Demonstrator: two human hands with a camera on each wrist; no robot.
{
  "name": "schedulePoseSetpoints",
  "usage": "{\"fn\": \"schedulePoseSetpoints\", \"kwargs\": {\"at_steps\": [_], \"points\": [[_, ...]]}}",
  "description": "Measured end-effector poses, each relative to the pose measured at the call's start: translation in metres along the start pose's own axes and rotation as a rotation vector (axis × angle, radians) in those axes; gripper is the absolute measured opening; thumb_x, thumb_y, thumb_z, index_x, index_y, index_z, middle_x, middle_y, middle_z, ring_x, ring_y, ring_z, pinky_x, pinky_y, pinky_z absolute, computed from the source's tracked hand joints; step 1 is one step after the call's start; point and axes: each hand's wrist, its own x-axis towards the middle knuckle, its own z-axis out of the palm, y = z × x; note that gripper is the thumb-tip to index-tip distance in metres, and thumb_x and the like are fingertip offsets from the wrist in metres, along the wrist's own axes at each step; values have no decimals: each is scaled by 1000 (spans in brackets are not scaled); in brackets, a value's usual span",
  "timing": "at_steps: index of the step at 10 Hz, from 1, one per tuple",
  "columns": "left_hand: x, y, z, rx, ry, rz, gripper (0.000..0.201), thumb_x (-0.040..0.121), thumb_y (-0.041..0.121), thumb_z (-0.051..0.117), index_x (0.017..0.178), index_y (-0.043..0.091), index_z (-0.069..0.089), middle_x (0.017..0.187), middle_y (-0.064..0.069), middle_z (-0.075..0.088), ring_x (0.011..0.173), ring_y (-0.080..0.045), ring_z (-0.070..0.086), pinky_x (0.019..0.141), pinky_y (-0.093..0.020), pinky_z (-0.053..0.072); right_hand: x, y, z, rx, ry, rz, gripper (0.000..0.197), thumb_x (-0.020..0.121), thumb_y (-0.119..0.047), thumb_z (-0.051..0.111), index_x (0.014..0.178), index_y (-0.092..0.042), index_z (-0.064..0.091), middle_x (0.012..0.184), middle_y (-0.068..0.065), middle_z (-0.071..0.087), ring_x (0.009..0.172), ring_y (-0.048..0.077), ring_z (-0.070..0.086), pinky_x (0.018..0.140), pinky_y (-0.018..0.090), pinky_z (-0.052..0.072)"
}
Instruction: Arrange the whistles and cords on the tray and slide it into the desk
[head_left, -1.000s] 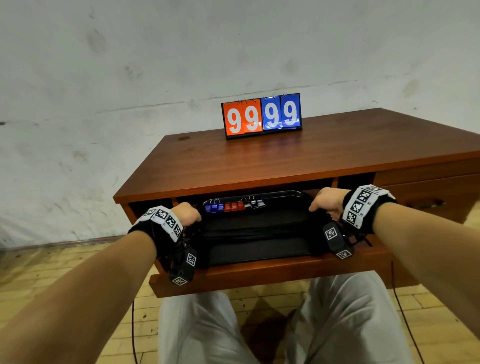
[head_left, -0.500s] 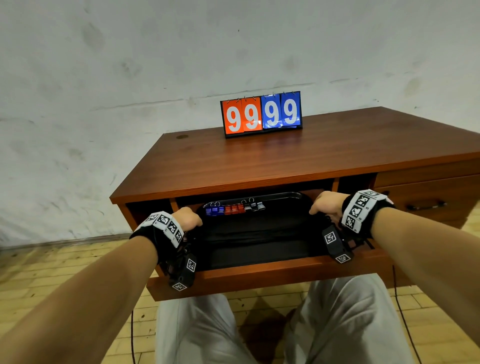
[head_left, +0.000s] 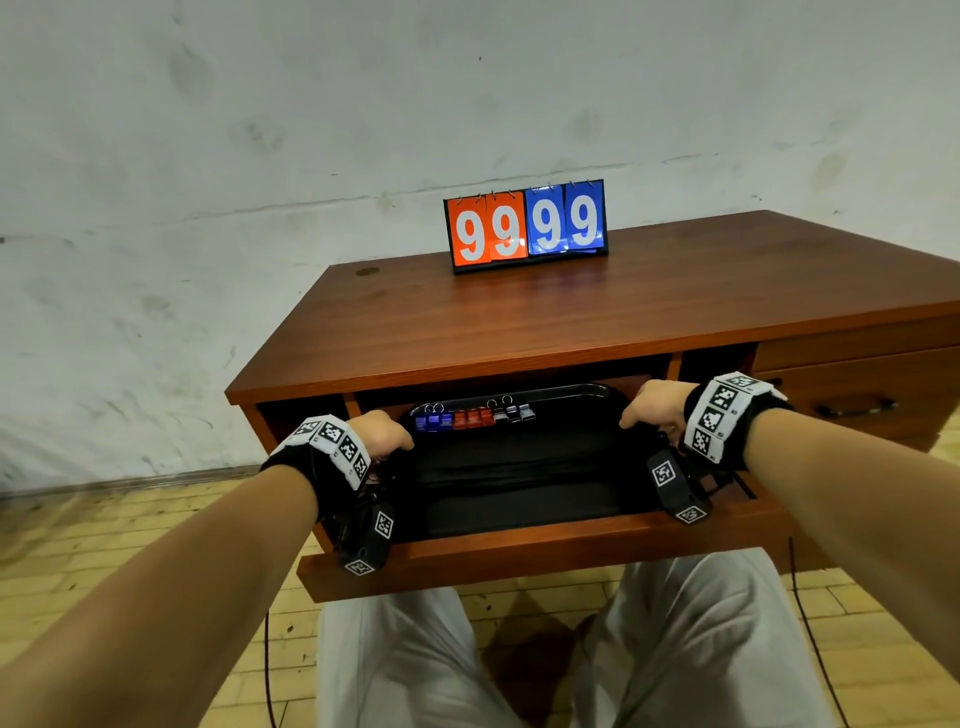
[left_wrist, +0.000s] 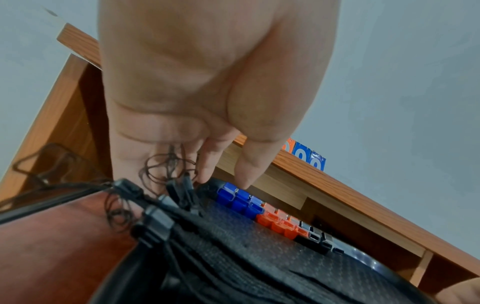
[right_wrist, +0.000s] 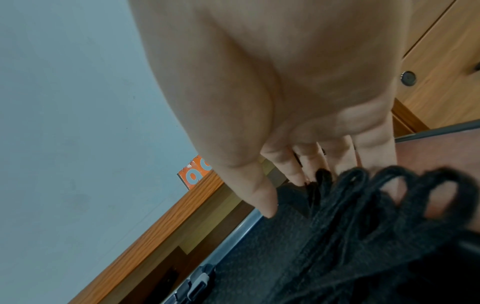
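The left hand is pressing its fingers, nearly straight, down over the left rim of the black tray, the thumb tip resting just beside the blue whistles. The right hand is doing the same on the right rim, its fingers only slightly bent and disappearing behind the looped ends of the black cords; whether they are hooking under the rim I cannot tell. The tray is lying in the pulled-out drawer of the desk, its far end already under the desktop. The whistles are sitting in a tight row along the far edge, blue, then red, then black, with the cords stretched flat across the middle. To me the tray looks stiff and light, and its smooth rim probably slick, so taking it at both side rims and pushing evenly seems the sound way. The whistles are small, hard and loose, likely to skate if jolted, and the cords are limp and could snag at the drawer's edge. A scoreboard showing nines is standing on the desktop.
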Motion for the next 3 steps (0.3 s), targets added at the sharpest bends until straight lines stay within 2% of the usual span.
{"fn": "schedulePoseSetpoints", "kwargs": {"at_steps": [1,2,3], "points": [[1,5,1,48,-7,17,41,88,27,67,121,4,60,118,-12,63,107,-27,62,88,-34,50,-2,-5,1,-56,11,-18,53,84,-28,71,129,-3,58,126,14,61,112,31,61,98,42,51],[-6,8,-2,117,-11,52,41,87,26,67,122,6,63,120,-10,64,109,-26,62,94,-34,50,-15,-18,-1,-84,35,-71,46,85,-25,71,123,-2,61,120,14,64,109,31,63,97,42,51],[-11,16,-5,104,32,82,33,86,20,67,115,4,68,117,-12,67,106,-27,64,92,-33,51,-28,-34,-4,-66,73,-129,43,86,-24,70,123,-2,62,121,13,64,110,31,61,96,40,51]]}}
